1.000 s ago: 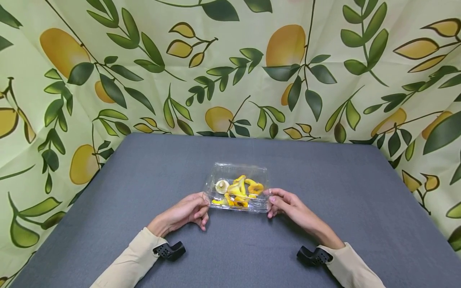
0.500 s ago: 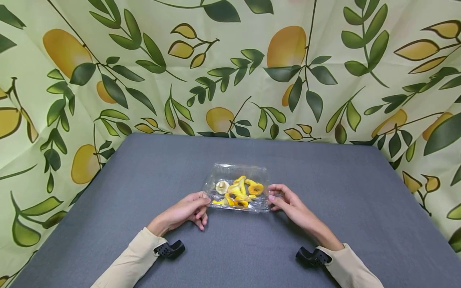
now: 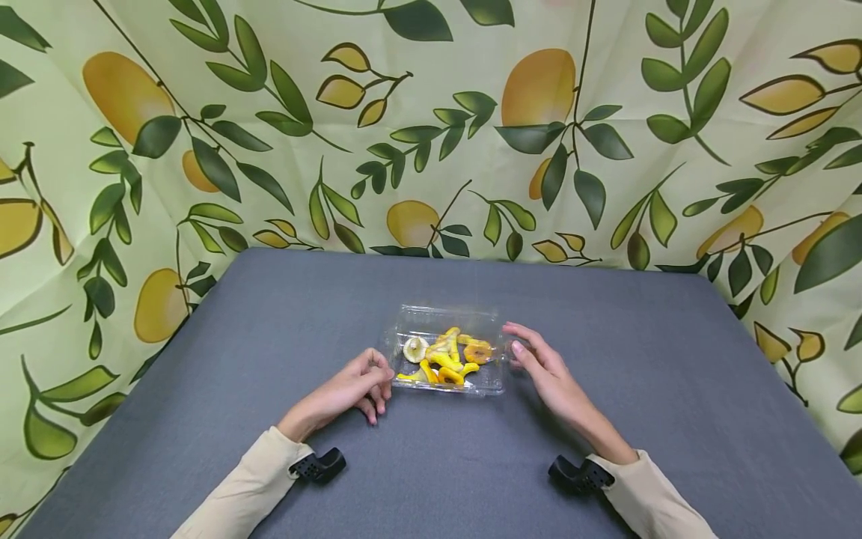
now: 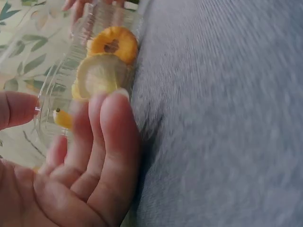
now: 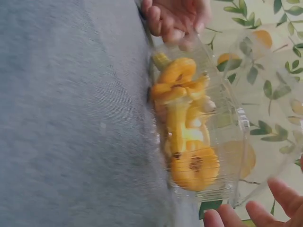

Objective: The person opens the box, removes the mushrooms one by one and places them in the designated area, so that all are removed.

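A clear plastic clamshell container (image 3: pixel 494 385) sits mid-table in the head view, with several yellow-orange mushrooms (image 3: pixel 447 363) and a paler round one (image 3: pixel 415 349) inside. In the right wrist view its clear lid (image 5: pixel 265 94) appears raised at an angle above the base; its exact edge is hard to see. My left hand (image 3: pixel 357 385) holds the container's left front corner, thumb (image 4: pixel 19 109) on the rim and curled fingers (image 4: pixel 118 137) against its side. At the right side, my right hand (image 3: pixel 555 374) has its fingers extended and spread near the clear plastic; contact cannot be made out.
A grey cloth covers the table (image 3: pixel 431 471). Behind it and along both sides hangs a pale curtain (image 3: pixel 283 45) printed with leaves and fruit. Each wrist wears a black camera mount (image 3: pixel 318 466).
My right hand has loosened from the container's right front corner and shifted up and slightly right, its fingers extending. The left hand stays at its corner. The container has barely moved.
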`<state>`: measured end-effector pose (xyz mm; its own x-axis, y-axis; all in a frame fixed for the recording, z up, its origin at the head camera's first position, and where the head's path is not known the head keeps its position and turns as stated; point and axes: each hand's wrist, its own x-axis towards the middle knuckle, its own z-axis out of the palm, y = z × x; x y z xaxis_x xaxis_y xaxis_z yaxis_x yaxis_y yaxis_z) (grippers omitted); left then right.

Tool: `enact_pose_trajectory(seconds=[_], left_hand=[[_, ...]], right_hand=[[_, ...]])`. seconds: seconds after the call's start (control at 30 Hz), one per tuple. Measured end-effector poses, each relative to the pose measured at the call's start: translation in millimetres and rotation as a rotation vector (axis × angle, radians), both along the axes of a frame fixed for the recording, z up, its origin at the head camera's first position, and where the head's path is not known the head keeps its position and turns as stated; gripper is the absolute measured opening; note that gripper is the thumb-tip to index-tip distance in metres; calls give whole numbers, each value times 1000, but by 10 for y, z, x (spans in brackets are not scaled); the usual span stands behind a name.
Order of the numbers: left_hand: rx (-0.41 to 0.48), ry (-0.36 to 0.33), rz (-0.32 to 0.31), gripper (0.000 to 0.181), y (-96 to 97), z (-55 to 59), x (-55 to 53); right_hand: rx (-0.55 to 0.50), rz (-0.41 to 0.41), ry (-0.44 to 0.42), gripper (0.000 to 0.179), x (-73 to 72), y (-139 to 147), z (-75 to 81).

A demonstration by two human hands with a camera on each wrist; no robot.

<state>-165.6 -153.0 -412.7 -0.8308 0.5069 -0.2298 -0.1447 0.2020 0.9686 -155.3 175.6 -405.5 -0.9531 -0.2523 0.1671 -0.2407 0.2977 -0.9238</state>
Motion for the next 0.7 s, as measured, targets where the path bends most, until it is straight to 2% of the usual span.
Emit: enact_pose_trajectory(seconds=[0.17, 0.3, 0.53, 0.7], left_hand=[[-74, 156, 57, 56, -8, 30, 7], [-100, 239, 51, 65, -7, 40, -3], [-126, 291, 4, 68, 6, 60, 22], [-166, 301, 26, 74, 46, 55, 48]], right_hand=[[15, -39, 39, 42, -106, 0, 83], [35, -59, 31, 44, -200, 4, 156], [42, -39, -18, 48, -394, -4, 197], [45, -24, -62, 52, -491, -8, 179]])
